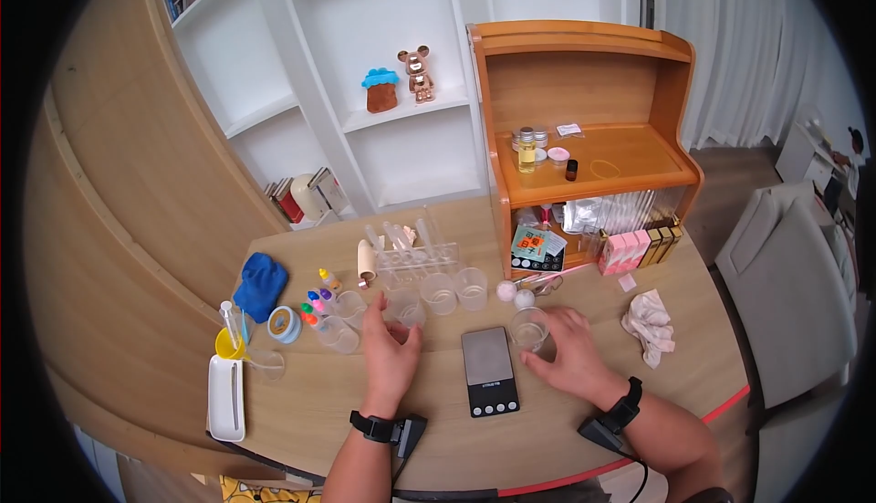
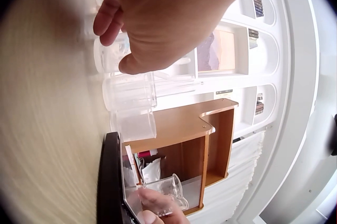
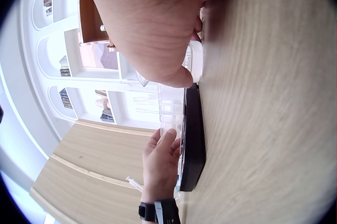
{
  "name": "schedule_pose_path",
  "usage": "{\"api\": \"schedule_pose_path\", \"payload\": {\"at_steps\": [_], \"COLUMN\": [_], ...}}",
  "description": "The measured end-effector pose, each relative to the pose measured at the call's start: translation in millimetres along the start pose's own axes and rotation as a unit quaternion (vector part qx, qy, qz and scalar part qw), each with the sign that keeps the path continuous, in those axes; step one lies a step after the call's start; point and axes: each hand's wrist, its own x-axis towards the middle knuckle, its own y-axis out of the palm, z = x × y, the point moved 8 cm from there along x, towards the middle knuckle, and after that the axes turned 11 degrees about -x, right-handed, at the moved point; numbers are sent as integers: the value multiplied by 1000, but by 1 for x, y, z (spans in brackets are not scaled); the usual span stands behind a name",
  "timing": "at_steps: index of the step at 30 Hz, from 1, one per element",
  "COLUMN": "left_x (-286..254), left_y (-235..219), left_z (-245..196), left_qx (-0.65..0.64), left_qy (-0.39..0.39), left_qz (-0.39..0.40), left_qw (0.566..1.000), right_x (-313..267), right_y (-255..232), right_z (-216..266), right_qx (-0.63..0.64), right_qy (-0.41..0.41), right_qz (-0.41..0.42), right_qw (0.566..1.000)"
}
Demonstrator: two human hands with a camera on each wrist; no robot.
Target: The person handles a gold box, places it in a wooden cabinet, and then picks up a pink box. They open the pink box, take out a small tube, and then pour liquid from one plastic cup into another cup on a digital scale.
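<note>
My left hand (image 1: 392,357) has its thumb and fingers round a clear plastic cup (image 1: 406,307) standing in a row of similar cups; the left wrist view shows the thumb against that cup (image 2: 108,55). At the right, my right hand (image 1: 573,357) grips another clear cup (image 1: 529,331) from its right side, close to the upper right corner of a digital scale (image 1: 489,361). Nothing lies on the scale's plate. In the right wrist view the thumb of my right hand (image 3: 152,34) covers part of its cup (image 3: 196,61).
Behind the cups stands a clear rack (image 1: 429,261) with tubes. Small colored bottles (image 1: 315,302), a blue cloth (image 1: 260,286), a yellow cup (image 1: 228,344) and a white tray (image 1: 226,398) are at the left. A wooden shelf (image 1: 584,37) and crumpled tissue (image 1: 649,325) are at the right.
</note>
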Motion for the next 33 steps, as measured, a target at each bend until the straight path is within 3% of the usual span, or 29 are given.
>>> {"api": "schedule_pose_path", "payload": {"at_steps": [9, 12, 14, 15, 16, 17, 21, 23, 33], "left_x": [0, -1, 2, 6, 10, 9, 15, 18, 23], "left_y": [4, -1, -17, -26, -43, -50, -58, -53, -51], "left_z": [-5, -8, -17, -20, -40, -57, -49, -31, -16], "left_qx": [-54, -95, 22, 23, 172, 316, 366, 381, 425], "left_qy": [10, -54, 33, 34, 110, 182, 130, 97, 98], "left_qz": [14, 14, -32, -34, -88, -140, -159, -114, -102], "left_qw": [998, 994, 999, 999, 975, 921, 908, 912, 894], "right_x": [-2, 0, -1, 0, 0, 0, 0, 0, 0], "right_y": [3, 3, 3, 2, 1, 0, -1, 0, -1], "right_z": [-3, -2, -2, -1, 0, 0, 0, 0, 1], "right_qx": [-3, 6, 3, 4, 3, 1, -3, -4, -6], "right_qy": [5, -1, -4, -5, -4, -2, 0, 5, 6], "right_qz": [4, -1, -8, -8, -5, -1, 1, 7, 10], "right_qw": [1000, 1000, 1000, 1000, 1000, 1000, 1000, 1000, 1000]}}
